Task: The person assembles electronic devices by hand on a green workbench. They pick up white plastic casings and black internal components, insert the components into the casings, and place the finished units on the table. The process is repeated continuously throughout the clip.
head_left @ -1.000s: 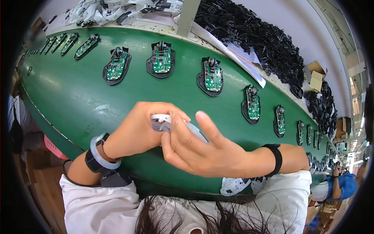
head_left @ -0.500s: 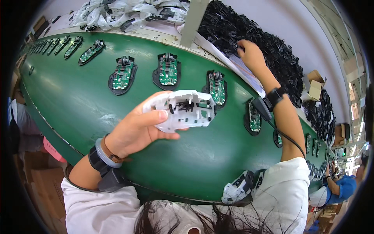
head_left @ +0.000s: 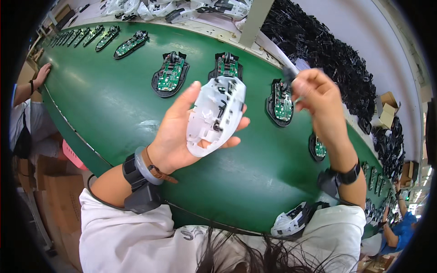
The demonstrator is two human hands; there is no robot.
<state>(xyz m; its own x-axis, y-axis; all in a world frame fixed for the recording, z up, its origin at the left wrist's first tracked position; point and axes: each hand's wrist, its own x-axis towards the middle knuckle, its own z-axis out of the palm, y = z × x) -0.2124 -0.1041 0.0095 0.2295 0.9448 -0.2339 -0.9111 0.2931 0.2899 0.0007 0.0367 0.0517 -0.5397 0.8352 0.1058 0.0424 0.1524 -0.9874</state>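
Note:
A white computer-mouse shell (head_left: 200, 120), its hollow inner side facing up, rests in my left hand (head_left: 175, 136) with the fingers curled round its edge. Black clips or levers show inside the shell. My right hand (head_left: 321, 100) is raised to the right of it, thumb and fingers pinching a small black plastic part (head_left: 288, 74) smeared by motion. Below that part lies a black mouse base with a green circuit board (head_left: 283, 107). Another such base (head_left: 229, 66) is partly covered by the shell, and a third base (head_left: 170, 75) sits farther left.
Several more circuit-board bases line the green table (head_left: 246, 182). Behind it are a heap of black parts (head_left: 323, 50), bagged white shells (head_left: 177, 12), a post (head_left: 256, 22) and a carton (head_left: 387, 109). White shells (head_left: 291, 220) lie at the near edge. Other people (head_left: 43, 74) are at both ends.
My right hand has come back from the black heap toward the shell with a small black part. My left hand has turned the shell more upright. A person's hand has appeared at the far left.

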